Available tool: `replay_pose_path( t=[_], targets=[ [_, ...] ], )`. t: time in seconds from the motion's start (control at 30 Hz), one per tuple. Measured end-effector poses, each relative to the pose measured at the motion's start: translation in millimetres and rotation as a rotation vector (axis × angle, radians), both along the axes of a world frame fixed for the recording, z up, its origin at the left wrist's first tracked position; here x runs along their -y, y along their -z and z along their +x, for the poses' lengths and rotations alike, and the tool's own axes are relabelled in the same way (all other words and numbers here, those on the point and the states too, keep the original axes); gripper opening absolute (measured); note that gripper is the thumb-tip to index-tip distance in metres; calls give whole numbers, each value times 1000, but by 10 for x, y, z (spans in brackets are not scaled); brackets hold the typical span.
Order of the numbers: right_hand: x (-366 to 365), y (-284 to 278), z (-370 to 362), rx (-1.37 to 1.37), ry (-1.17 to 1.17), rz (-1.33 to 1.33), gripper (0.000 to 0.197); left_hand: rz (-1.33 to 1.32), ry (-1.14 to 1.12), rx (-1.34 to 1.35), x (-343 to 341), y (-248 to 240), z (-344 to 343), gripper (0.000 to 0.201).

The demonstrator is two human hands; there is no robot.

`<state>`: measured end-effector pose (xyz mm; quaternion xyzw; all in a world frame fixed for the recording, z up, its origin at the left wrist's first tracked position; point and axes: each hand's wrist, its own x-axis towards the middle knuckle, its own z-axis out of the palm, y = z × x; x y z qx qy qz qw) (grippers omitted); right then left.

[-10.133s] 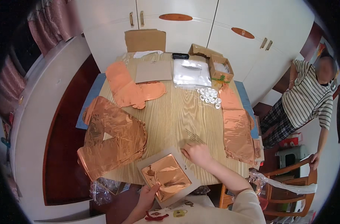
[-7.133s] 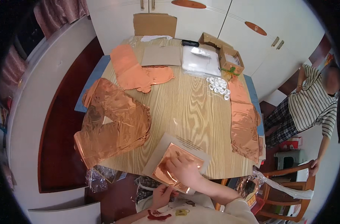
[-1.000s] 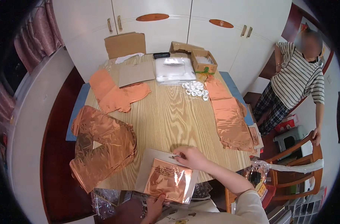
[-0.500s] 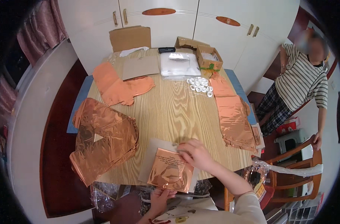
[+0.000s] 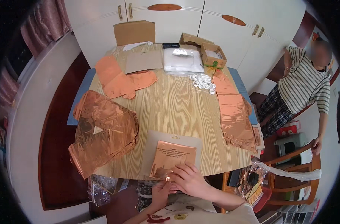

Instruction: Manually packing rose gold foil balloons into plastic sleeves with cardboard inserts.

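Observation:
A flat packet [image 5: 149, 153] lies at the table's near edge. It has a greyish backing, a hang hole at its top and a folded copper-coloured foil piece [image 5: 176, 149] inside, with dark print over it. My left hand [image 5: 161, 194] pinches its lower edge from below. Bent over the lower right of the packet is my right hand [image 5: 190, 182], its fingers closed on the bottom edge close to the left hand's fingertips. The exact grip of the right fingertips is partly hidden.
Flat copper foil balloons [image 5: 106, 130] lie left, more foil [image 5: 235, 112] lies right. Toward the back are white ribbon rolls [image 5: 202, 80], a stack of clear bags [image 5: 183, 61], cardboard [image 5: 144, 61] and a small box [image 5: 213, 55]. A person [image 5: 304, 82] stands right by a wooden chair [image 5: 295, 179].
My right hand has moved from the packet's upper right corner down to its bottom edge, beside my left hand. The packet sits straighter, and the view has shifted slightly.

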<state>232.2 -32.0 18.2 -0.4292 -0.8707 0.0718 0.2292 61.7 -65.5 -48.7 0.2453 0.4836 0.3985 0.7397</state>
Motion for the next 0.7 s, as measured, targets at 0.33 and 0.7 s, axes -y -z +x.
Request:
replay_pose_path(
  t=[0.33,0.7],
  targets=[
    [-44,93,63,87,-19,37,31,-53,100,-37,-42,-73,-40,33],
    [-95,67,175,18,-43,20,34,-95,127,-21,-72,-119,-54,34]
  ],
)
